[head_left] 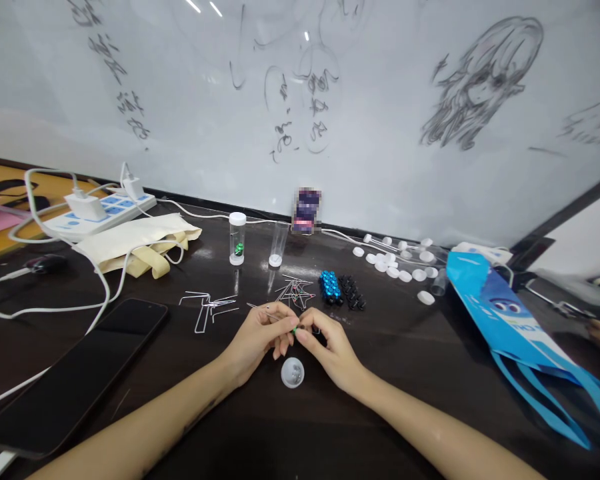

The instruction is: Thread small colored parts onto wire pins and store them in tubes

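Note:
My left hand [265, 333] and my right hand [330, 343] meet fingertip to fingertip above the dark table, both closed in a pinch. A small green piece [295, 330] shows between the fingertips, mostly covered. Along my left fingers lies a thin metal rod [260, 308], apparently in their grip; whether it joins the green piece is hidden. Just below the hands sits a small white cup [293, 373] with tiny shiny bits in it. Beyond the fingers is a pile of thin metal rods [294, 291]. Blue pieces [331, 287] and black pieces [352, 293] stand in rows beside it.
Bent metal hex keys [207, 305] lie left. A capped clear tube [237, 239] and an uncapped tube [279, 245] stand behind. White caps [393, 263] are scattered right, near a blue bag [505, 307]. A phone [80, 373], cables and a power strip [100, 213] occupy the left.

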`<action>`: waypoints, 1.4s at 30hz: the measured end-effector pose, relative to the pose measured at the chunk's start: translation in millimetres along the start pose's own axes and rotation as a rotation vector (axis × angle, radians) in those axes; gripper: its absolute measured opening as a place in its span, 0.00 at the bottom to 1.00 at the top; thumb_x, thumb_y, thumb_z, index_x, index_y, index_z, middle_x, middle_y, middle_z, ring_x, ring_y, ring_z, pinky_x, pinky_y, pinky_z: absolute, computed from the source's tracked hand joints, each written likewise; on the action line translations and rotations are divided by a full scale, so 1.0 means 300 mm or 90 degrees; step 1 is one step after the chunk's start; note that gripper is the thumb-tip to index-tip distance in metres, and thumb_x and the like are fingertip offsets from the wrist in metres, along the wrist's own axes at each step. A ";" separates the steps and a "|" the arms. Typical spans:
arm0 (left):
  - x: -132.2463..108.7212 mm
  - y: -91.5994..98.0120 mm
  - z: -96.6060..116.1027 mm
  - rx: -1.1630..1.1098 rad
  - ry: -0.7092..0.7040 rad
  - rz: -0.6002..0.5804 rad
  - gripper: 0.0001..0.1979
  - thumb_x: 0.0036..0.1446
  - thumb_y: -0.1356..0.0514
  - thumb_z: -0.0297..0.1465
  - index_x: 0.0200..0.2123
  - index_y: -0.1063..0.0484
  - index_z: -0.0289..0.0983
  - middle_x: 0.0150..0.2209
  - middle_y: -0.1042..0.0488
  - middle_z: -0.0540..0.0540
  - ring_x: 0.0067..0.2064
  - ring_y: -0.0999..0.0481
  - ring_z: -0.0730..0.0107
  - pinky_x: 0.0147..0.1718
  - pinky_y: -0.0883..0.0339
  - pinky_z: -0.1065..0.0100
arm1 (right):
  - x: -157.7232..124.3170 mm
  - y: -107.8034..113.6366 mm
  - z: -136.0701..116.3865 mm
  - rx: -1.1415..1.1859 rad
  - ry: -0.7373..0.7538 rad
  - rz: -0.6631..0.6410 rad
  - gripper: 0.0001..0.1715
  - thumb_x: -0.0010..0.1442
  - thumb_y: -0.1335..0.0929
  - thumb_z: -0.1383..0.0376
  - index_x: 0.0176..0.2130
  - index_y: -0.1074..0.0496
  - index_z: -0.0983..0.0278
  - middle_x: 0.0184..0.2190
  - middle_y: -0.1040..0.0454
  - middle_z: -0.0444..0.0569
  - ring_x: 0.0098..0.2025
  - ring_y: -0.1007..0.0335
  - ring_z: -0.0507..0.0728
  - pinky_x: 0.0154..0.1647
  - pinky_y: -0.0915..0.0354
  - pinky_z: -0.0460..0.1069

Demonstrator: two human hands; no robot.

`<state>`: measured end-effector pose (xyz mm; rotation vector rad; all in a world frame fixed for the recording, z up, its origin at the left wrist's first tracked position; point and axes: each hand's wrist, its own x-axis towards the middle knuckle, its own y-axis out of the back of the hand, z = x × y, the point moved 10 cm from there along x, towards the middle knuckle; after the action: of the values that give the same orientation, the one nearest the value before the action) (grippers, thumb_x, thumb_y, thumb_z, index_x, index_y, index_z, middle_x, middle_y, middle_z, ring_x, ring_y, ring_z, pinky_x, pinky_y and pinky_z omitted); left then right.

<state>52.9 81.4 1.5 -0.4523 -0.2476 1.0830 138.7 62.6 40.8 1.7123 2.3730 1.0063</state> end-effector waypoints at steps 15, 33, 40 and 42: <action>0.001 0.003 -0.002 0.000 -0.001 0.001 0.09 0.54 0.35 0.33 0.29 0.28 0.33 0.18 0.31 0.53 0.16 0.37 0.83 0.13 0.46 0.81 | 0.000 -0.004 0.003 -0.007 0.004 -0.002 0.07 0.65 0.35 0.64 0.33 0.34 0.63 0.29 0.36 0.43 0.31 0.40 0.53 0.35 0.42 0.48; 0.000 0.006 0.000 0.018 0.004 0.014 0.10 0.53 0.36 0.35 0.28 0.28 0.34 0.15 0.32 0.54 0.15 0.40 0.83 0.12 0.50 0.81 | 0.000 0.005 0.005 0.017 0.004 0.013 0.09 0.65 0.35 0.61 0.34 0.34 0.62 0.30 0.35 0.44 0.33 0.39 0.54 0.36 0.41 0.48; -0.002 0.005 0.003 0.028 0.005 0.013 0.09 0.54 0.36 0.34 0.28 0.28 0.34 0.14 0.35 0.55 0.15 0.41 0.84 0.12 0.50 0.81 | -0.002 0.014 -0.005 0.028 0.027 0.036 0.05 0.63 0.33 0.64 0.36 0.35 0.62 0.33 0.35 0.44 0.35 0.39 0.54 0.37 0.42 0.48; -0.002 0.005 0.000 0.025 0.008 0.012 0.10 0.54 0.36 0.35 0.28 0.28 0.34 0.14 0.34 0.55 0.15 0.41 0.84 0.12 0.50 0.81 | -0.002 0.013 -0.003 0.033 0.024 0.032 0.05 0.63 0.33 0.63 0.35 0.35 0.62 0.32 0.35 0.44 0.35 0.39 0.54 0.37 0.41 0.48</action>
<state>51.5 81.6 0.8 -0.4268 -0.2110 1.1020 141.7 62.2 43.4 1.7959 2.4114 1.0011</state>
